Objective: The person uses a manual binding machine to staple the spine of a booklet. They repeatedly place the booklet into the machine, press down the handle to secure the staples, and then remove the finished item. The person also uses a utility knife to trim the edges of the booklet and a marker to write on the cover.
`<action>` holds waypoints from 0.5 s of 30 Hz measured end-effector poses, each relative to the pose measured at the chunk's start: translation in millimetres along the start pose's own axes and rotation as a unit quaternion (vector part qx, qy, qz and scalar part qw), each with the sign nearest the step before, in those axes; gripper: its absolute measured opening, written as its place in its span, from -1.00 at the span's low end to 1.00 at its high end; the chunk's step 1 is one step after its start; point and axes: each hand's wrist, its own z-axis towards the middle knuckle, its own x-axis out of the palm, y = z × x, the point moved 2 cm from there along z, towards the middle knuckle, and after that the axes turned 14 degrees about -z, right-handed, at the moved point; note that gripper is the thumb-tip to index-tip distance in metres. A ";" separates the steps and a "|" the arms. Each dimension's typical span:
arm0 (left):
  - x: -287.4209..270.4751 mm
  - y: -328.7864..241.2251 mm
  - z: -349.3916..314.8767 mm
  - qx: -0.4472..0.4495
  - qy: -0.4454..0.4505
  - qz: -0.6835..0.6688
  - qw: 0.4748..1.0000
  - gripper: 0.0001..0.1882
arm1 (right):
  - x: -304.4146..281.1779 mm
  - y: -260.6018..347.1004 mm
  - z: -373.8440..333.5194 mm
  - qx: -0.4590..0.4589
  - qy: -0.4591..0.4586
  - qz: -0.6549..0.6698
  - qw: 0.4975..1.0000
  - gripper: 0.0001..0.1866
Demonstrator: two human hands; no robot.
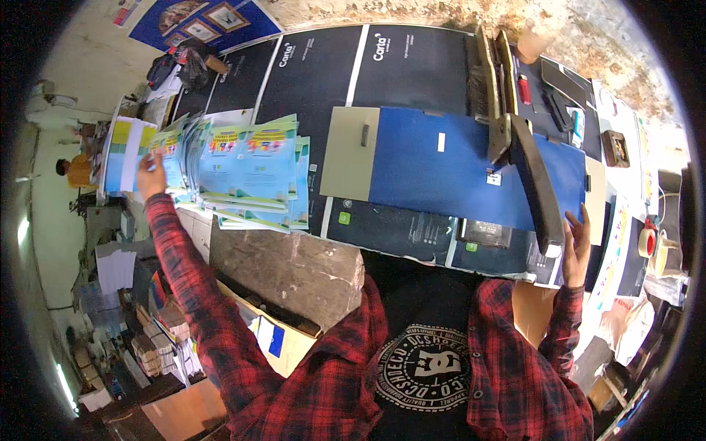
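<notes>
At the far left of the bench, my left hand reaches over the printed sheets, its fingers slightly apart at their edge. Beside it, colourful blue, green and yellow flyers lie in loose, overlapping stacks. A blue-and-white sheet lies at the outer end, next to my fingers. On the right, my right hand has its fingers spread beside the end of a long dark lever arm. That arm belongs to a cutter with a blue board and a grey end panel. The cutter's bed holds no flyer.
Black printed panels cover the bench. A red lighter, a phone and a plastic cup are at the back right. A red tape roll sits farther right. Black bags rest at the back left. Paper stacks fill the lower left.
</notes>
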 end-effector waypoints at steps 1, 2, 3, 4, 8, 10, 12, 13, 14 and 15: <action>-9.3 -7.1 7.1 0.031 -0.016 -0.030 0.999 -0.40 | -6.7 -3.4 -3.7 0.019 -0.007 -0.007 1.000 -0.34; -12.7 -11.8 15.1 0.061 -0.027 -0.066 0.996 -0.47 | -18.5 -8.2 -7.3 0.041 -0.017 -0.019 0.999 -0.33; -14.0 -24.2 14.8 0.076 0.016 -0.097 0.992 -0.33 | -35.1 -17.0 -8.1 0.037 -0.029 -0.015 0.999 -0.32; -17.8 -24.4 16.8 0.085 0.084 -0.126 0.985 -0.36 | -51.9 -28.5 -6.6 0.050 -0.056 -0.018 0.997 -0.31; -11.3 -51.3 -23.5 0.075 0.168 -0.308 0.933 -0.44 | -167.6 -102.8 33.7 0.048 -0.176 -0.285 0.941 -0.51; 1.6 -122.5 -66.7 0.060 0.231 -0.398 0.886 -0.45 | -219.4 -186.4 31.0 0.128 -0.203 -0.259 0.935 -0.54; 0.5 -193.3 -98.9 0.078 0.271 -0.496 0.821 -0.42 | -250.3 -255.6 13.1 0.167 -0.174 -0.369 0.898 -0.52; -14.8 -229.9 -119.9 0.083 0.285 -0.529 0.795 -0.40 | -245.7 -264.7 10.6 0.185 -0.158 -0.341 0.908 -0.46; -29.4 -263.3 -145.0 0.069 0.316 -0.598 0.733 -0.38 | -234.0 -265.8 3.7 0.201 -0.139 -0.316 0.917 -0.41; -52.0 -307.8 -176.6 0.054 0.341 -0.656 0.672 -0.36 | -211.2 -260.7 -0.9 0.214 -0.113 -0.286 0.927 -0.35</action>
